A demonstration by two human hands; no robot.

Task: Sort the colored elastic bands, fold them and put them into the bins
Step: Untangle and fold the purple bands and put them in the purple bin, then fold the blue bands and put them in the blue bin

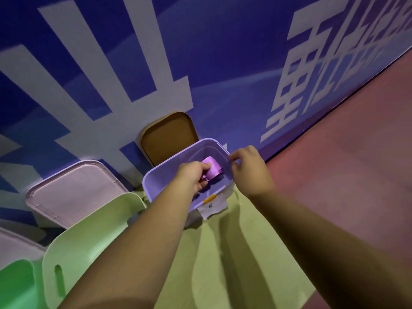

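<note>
The folded purple elastic band in the left hand is looking like matt, finely ribbed cloth. Around it, the lilac rectangular plastic bin is showing smooth, faintly glossy walls. Below the right hand, a creased white paper label is looking matt. Left of the left hand, a pink rounded plastic lid and a pale green plastic lid are showing a smooth satin finish.

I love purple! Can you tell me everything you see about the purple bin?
The bin is a pale purple, smooth, plastic-looking box with rounded corners and no lid on. A white paper label held by orange tape hangs on its front. It sits on the yellow-green floor by the blue wall. The right hand grips its right rim; the left hand holds a folded purple band in its opening.
</note>
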